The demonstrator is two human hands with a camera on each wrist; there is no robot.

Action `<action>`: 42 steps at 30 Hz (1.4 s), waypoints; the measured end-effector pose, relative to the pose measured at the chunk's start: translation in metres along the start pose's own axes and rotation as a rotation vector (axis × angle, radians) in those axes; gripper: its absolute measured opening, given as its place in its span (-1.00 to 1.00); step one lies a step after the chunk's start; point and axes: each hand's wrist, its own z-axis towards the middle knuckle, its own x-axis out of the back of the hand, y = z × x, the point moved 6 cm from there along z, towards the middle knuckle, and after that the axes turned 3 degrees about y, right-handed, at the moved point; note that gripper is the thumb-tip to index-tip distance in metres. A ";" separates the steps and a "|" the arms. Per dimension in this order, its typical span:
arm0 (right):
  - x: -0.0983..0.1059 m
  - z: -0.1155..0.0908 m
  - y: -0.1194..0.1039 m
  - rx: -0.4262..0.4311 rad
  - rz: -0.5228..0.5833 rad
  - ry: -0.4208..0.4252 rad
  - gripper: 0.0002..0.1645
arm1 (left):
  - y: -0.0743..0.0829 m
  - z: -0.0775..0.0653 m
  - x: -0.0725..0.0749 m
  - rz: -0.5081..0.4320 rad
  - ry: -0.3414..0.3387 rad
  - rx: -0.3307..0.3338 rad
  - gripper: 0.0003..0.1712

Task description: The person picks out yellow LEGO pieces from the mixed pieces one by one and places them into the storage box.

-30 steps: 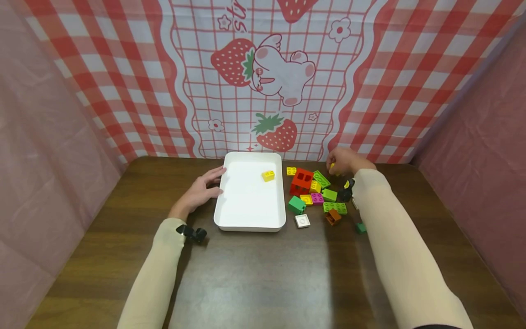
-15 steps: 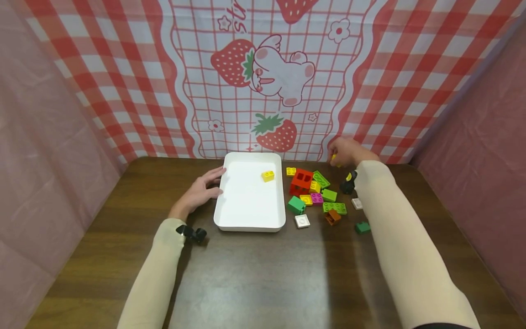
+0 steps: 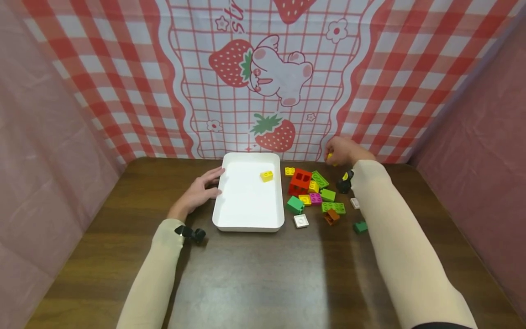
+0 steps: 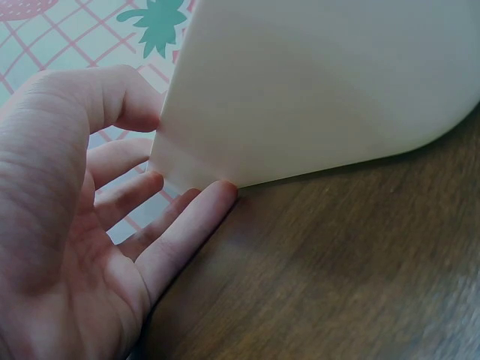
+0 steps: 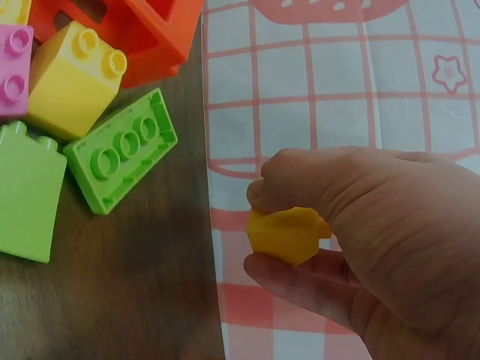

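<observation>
My right hand (image 3: 344, 150) pinches a yellow toy brick (image 5: 283, 234) between thumb and fingers, at the back edge of the table, beside the cloth. To its left lie the loose bricks, among them a lime green brick (image 5: 124, 150) with its hollow underside up. My left hand (image 3: 201, 189) rests against the left side of a white tray (image 3: 246, 225), its fingertips (image 4: 217, 191) touching the outer wall. Another yellow brick (image 3: 266, 176) lies inside the tray, toward its right wall.
Right of the tray are a red window-like block (image 3: 300, 182), a green brick (image 3: 295, 204), a magenta brick (image 3: 315, 198), a brown piece (image 3: 331, 217) and a white piece (image 3: 301, 221). A checked cloth (image 3: 267, 91) hangs behind the brown table (image 3: 255, 274).
My right hand, with the yellow brick, has risen slightly toward the cloth and then shifted a little left. The left hand and tray stay in place.
</observation>
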 end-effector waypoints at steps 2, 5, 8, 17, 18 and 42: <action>-0.001 0.002 -0.003 -0.006 -0.004 0.000 -0.94 | 0.000 0.000 0.001 -0.001 0.001 -0.008 -0.11; -0.004 0.010 -0.001 -0.004 -0.016 0.003 -0.94 | 0.000 -0.001 0.001 -0.009 0.000 -0.005 -0.11; -0.007 0.018 0.000 0.007 -0.031 0.009 -0.93 | 0.000 -0.001 0.001 -0.012 -0.001 -0.004 -0.11; -0.006 0.010 -0.028 0.025 -0.023 -0.016 -0.92 | 0.002 -0.002 0.000 -0.015 -0.006 -0.011 -0.11; -0.007 0.009 -0.030 0.025 -0.020 -0.018 -0.91 | 0.001 -0.002 0.000 -0.017 -0.004 -0.011 -0.11; -0.017 0.018 -0.073 0.035 0.060 -0.028 -0.81 | 0.001 0.000 0.000 -0.011 0.003 -0.009 -0.10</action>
